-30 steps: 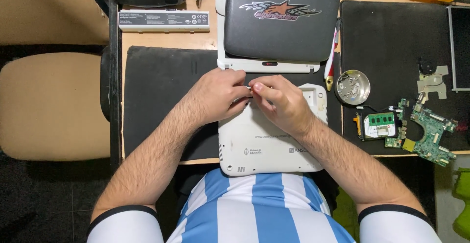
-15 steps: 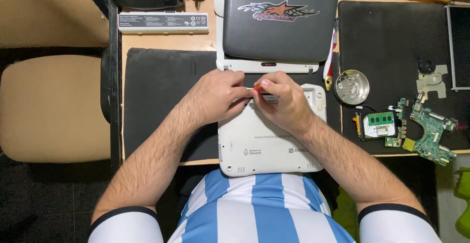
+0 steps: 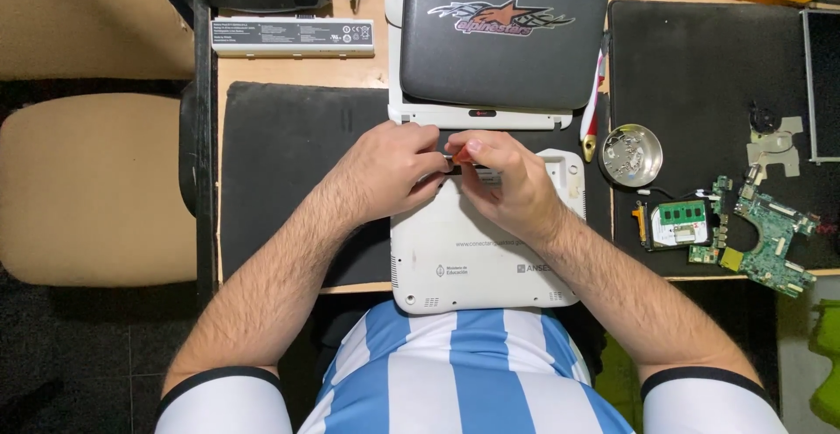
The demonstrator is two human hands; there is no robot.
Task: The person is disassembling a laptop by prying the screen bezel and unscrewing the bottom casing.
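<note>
Left hand [image 3: 389, 170] and right hand [image 3: 503, 185] meet over the far edge of a white plastic netbook lying underside up [image 3: 481, 259] at the near edge of the desk. The right hand's fingers are curled, thumb and forefinger pinched on a small red-handled tool [image 3: 461, 155] held roughly level and pointing toward the left hand. The left hand's fingers are bent inward, their tips touching the tool's dark shaft or the casing just under it; which of the two cannot be told. Both wrists rest on or just above the white casing.

The netbook lies partly on a black rectangular work mat [image 3: 297, 163] and touches, at its far edge, a second netbook with a dark grey lid bearing a star-shaped sticker [image 3: 503, 36].

To the right, near the right hand, stands a small round metal dish holding screws [image 3: 632, 154]; between it and the grey lid lies a white-and-red pen-shaped tool [image 3: 596, 101]. Further right, on a second black mat [image 3: 700, 75], lie a small drive with a green memory module on it [image 3: 678, 222] and a green circuit board [image 3: 770, 237]. A long grey battery pack [image 3: 293, 36] lies at the far left of the desk, beside a beige padded chair seat [image 3: 96, 189].
</note>
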